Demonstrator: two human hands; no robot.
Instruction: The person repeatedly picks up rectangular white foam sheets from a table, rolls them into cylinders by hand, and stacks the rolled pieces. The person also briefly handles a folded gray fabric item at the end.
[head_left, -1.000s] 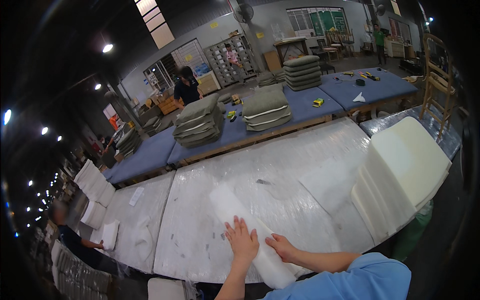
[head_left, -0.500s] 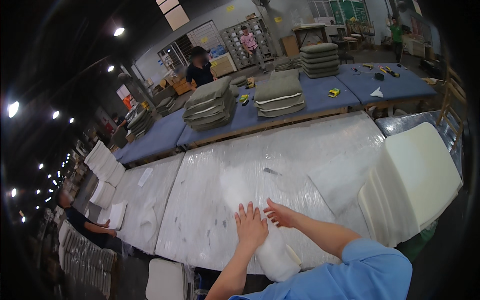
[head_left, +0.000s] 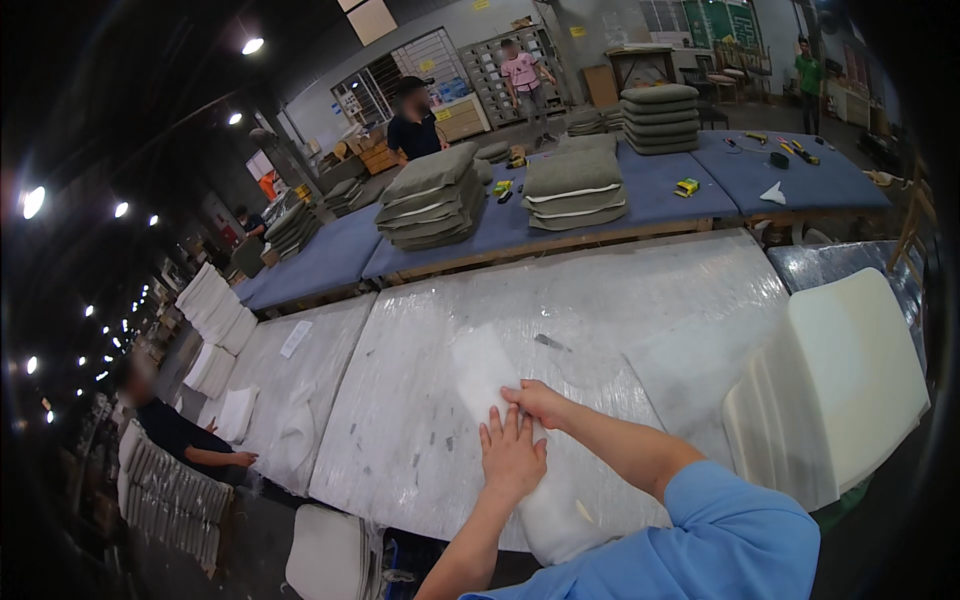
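A long strip of fluffy white batting (head_left: 484,365) lies on the plastic-covered table in front of me, its near end bulging at the table's edge by my body. My left hand (head_left: 512,462) rests flat on the middle of the strip with its fingers spread. Just beyond it, my right hand (head_left: 537,402) reaches across from the right, its fingers bent and gripping the batting's side. A small cream-coloured edge (head_left: 585,512) shows beside the near end; what it belongs to is mostly covered.
Cream foam seat pads (head_left: 862,370) stand stacked on the right. Across the blue table (head_left: 665,205) sit piles of grey-green cushions (head_left: 430,195) and some tools. A co-worker (head_left: 185,440) handles white pads at the left. More pads (head_left: 325,555) stand below the near edge.
My right hand has moved left and forward onto the batting, and its fingers have closed on it. My left hand stays flat on the strip. The view has shifted slightly.
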